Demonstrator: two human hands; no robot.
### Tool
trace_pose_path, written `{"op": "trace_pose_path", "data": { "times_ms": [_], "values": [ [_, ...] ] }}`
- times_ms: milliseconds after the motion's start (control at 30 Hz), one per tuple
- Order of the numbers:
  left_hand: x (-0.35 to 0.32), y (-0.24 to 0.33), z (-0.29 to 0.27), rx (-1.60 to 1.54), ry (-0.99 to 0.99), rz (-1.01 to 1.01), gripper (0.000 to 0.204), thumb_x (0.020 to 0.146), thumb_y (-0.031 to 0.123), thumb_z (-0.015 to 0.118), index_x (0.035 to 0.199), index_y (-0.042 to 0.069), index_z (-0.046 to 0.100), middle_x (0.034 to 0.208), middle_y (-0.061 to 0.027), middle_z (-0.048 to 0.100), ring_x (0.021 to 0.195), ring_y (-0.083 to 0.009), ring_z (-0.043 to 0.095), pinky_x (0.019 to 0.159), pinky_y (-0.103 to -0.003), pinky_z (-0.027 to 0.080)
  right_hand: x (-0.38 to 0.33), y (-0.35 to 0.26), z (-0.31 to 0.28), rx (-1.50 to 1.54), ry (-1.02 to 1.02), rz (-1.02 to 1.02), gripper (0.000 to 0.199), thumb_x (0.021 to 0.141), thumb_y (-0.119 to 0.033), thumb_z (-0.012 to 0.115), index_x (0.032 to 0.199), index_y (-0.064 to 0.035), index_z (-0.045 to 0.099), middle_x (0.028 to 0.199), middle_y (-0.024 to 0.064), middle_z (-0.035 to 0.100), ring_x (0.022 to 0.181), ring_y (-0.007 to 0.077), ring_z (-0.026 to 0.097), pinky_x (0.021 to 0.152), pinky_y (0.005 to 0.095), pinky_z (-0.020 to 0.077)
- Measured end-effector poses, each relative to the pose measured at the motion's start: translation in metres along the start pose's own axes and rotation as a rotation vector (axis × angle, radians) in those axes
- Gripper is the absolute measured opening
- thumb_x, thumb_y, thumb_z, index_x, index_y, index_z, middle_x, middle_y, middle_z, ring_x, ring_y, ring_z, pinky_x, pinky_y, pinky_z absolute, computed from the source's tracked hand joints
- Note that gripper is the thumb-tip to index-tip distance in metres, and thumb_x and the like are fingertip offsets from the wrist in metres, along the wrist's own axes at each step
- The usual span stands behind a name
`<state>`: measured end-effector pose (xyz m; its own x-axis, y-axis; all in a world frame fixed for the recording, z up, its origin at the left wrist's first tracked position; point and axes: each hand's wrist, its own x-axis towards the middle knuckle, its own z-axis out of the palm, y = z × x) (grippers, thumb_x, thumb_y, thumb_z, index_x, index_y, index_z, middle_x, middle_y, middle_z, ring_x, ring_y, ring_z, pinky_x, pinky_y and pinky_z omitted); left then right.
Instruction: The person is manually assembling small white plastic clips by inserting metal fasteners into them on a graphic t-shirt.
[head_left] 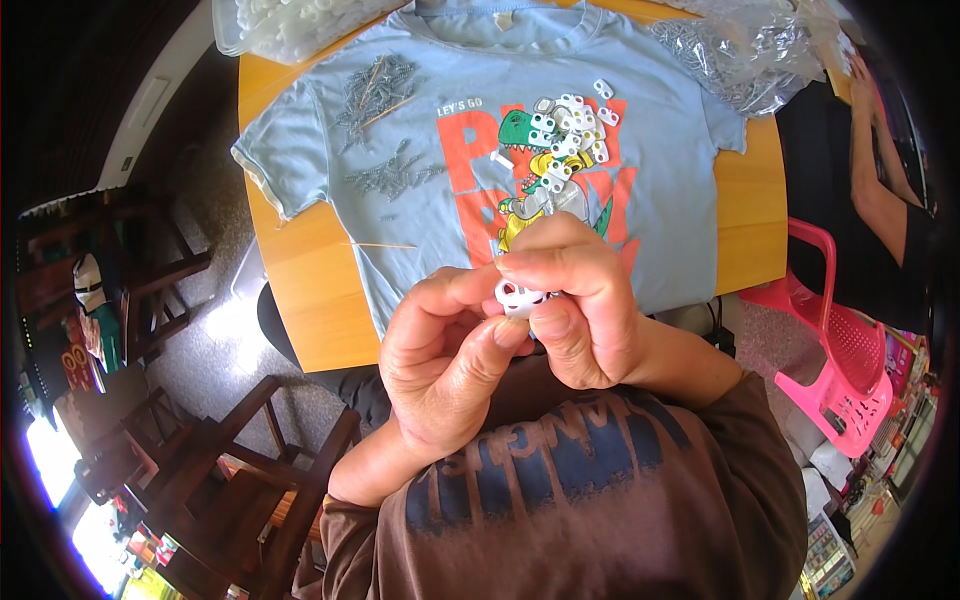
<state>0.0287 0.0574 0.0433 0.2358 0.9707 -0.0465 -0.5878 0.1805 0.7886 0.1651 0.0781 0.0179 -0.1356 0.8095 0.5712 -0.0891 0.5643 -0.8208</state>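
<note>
Left hand, right hand: both pinching a white piece
Tub: beyond grip, leftward; white parts inside
Bag: beyond grip, rightward; grey metal pieces inside

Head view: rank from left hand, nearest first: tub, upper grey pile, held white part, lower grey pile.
1. White part: pinched in the left hand.
2. Lower grey pile: on the shirt, ahead.
3. Upper grey pile: just beyond it.
4. Tub: top left.

Held piece: is showing white
Spread shirt: is showing red lettering on light blue
Chair: is showing pink
</note>
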Motion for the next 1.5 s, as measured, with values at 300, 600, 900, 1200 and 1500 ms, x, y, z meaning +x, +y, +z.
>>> {"op": "trace_pose_path", "data": {
  "times_ms": [300, 600, 900, 1200, 1500],
  "values": [
    [0.000, -0.003, -0.001, 0.046, 0.017, 0.032, 0.026, 0.086, -0.001, 0.058, 0.111, -0.002, 0.051, 0.097, -0.0074, 0.055, 0.083, -0.0104, 0.057, 0.071, -0.022, 0.049, -0.002, 0.006, 0.005, 0.002, 0.060, -0.050, 0.022, 0.089, -0.003, 0.052, 0.109, 0.0022, 0.046, 0.094, 0.0113, 0.053, 0.068, 0.0210, 0.053, 0.059, 0.0319, 0.0433],
    [0.003, -0.004, -0.004, 0.125, -0.023, 0.106, 0.024, 0.087, -0.002, 0.056, 0.110, -0.003, 0.052, 0.095, -0.0077, 0.056, 0.082, -0.0099, 0.056, 0.073, -0.022, 0.047, -0.001, 0.010, 0.008, -0.038, 0.055, -0.087, 0.022, 0.095, -0.017, 0.044, 0.109, -0.0011, 0.043, 0.085, 0.0107, 0.049, 0.065, 0.0142, 0.047, 0.055, 0.0286, 0.0413],
    [0.005, -0.003, -0.006, 0.056, -0.037, 0.079, 0.028, 0.085, -0.003, 0.057, 0.113, -0.002, 0.052, 0.097, -0.0070, 0.055, 0.087, -0.0102, 0.053, 0.077, -0.024, 0.045, 0.001, 0.008, -0.002, -0.092, -0.034, -0.117, 0.028, 0.094, -0.019, 0.046, 0.114, 0.0012, 0.044, 0.095, 0.0139, 0.056, 0.073, 0.0176, 0.052, 0.065, 0.0331, 0.0438],
    [0.005, 0.004, -0.013, -0.012, 0.012, -0.005, 0.024, 0.087, -0.006, 0.051, 0.111, -0.001, 0.052, 0.096, -0.0053, 0.059, 0.087, -0.0091, 0.056, 0.076, -0.024, 0.047, 0.010, -0.007, 0.001, -0.250, -0.112, 0.001, 0.030, 0.086, -0.008, 0.056, 0.115, 0.0001, 0.049, 0.095, 0.0106, 0.058, 0.078, 0.0252, 0.055, 0.065, 0.0349, 0.0443],
    [0.005, 0.014, -0.019, -0.039, 0.083, -0.146, 0.019, 0.087, -0.002, 0.055, 0.106, -0.001, 0.055, 0.087, -0.0018, 0.059, 0.078, -0.0063, 0.055, 0.068, -0.021, 0.047, 0.006, -0.016, 0.003, -0.311, -0.169, 0.141, 0.031, 0.084, -0.003, 0.057, 0.113, 0.0022, 0.052, 0.100, 0.0145, 0.056, 0.082, 0.0236, 0.055, 0.070, 0.0322, 0.0453]
  ]
}}
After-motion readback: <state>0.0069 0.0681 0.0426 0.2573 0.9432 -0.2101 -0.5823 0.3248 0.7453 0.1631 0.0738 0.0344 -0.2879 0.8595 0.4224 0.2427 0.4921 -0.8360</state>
